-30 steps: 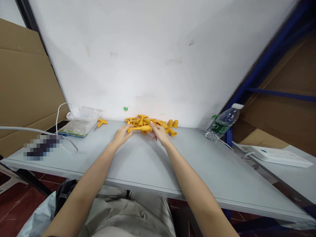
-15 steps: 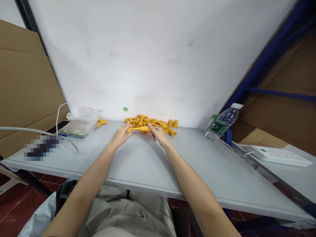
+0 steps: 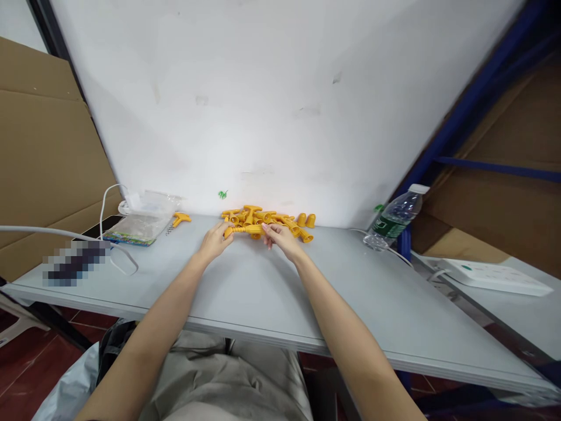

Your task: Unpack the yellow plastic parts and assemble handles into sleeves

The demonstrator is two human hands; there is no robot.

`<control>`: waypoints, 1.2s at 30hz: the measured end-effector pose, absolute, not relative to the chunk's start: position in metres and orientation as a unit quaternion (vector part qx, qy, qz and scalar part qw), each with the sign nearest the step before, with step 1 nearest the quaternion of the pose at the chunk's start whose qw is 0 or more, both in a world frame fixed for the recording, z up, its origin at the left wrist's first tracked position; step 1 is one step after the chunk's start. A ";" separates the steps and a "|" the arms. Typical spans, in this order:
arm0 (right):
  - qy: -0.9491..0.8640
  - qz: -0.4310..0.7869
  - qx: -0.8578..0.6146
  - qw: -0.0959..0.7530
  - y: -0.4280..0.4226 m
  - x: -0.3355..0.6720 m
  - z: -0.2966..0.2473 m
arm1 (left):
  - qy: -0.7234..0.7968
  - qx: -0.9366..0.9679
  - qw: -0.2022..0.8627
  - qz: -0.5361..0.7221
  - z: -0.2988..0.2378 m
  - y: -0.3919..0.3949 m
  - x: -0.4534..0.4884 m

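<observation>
My left hand (image 3: 214, 241) is closed on one end of a yellow plastic corkscrew (image 3: 248, 230), where its handle sits. The thumb and fingers of my right hand (image 3: 280, 238) pinch the other end, the ribbed sleeve. Held level between both hands, the corkscrew is just in front of a heap of yellow corkscrew parts (image 3: 253, 209), with T-shaped handles and hollow sleeves among them. Two small yellow caps (image 3: 310, 220) stand at the heap's right. Further left lies a yellow handle with a metal spiral (image 3: 181, 218).
A clear plastic bag (image 3: 140, 222), white cables (image 3: 127, 269) and a blurred dark item (image 3: 76, 263) are on the left of the grey table (image 3: 263, 292). At the right a water bottle (image 3: 394, 219) leans near a blue frame (image 3: 405, 240). A white wall (image 3: 272, 117) rises behind.
My right hand's fingers have shifted their grip on the sleeve, and the hand has turned slightly. My left hand stays almost in place on the handle end.
</observation>
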State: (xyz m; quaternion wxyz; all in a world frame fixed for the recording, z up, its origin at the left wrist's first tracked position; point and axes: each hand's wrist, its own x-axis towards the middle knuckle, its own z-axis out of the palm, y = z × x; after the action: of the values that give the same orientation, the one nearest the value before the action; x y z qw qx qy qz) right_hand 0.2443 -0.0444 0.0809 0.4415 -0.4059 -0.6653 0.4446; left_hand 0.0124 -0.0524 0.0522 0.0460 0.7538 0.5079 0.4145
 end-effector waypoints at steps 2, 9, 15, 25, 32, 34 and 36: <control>-0.645 0.428 -0.442 0.453 -0.047 0.238 0.081 | 0.507 0.752 0.046 0.419 0.053 -0.054 0.014; -0.617 0.427 -0.494 0.439 -0.049 0.231 0.081 | 0.506 0.749 0.042 0.427 0.052 -0.051 0.014; -0.654 0.454 -0.430 0.426 -0.042 0.246 0.079 | 0.501 0.744 0.051 0.440 0.050 -0.047 0.012; -0.680 0.441 -0.396 0.432 -0.037 0.250 0.075 | 0.504 0.729 0.066 0.459 0.050 -0.050 0.014; -0.660 0.451 -0.409 0.440 -0.040 0.247 0.078 | 0.509 0.729 0.061 0.454 0.050 -0.050 0.013; -0.656 0.453 -0.410 0.444 -0.040 0.247 0.078 | 0.506 0.730 0.061 0.456 0.051 -0.050 0.013; -0.652 0.458 -0.410 0.444 -0.040 0.247 0.078 | 0.505 0.730 0.062 0.457 0.051 -0.050 0.013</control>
State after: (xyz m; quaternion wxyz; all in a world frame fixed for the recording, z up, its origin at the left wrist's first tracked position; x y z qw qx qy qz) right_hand 0.2470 -0.0397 0.0775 0.4440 -0.4100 -0.6517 0.4583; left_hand 0.0134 -0.0503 0.0511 0.0624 0.7298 0.5048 0.4568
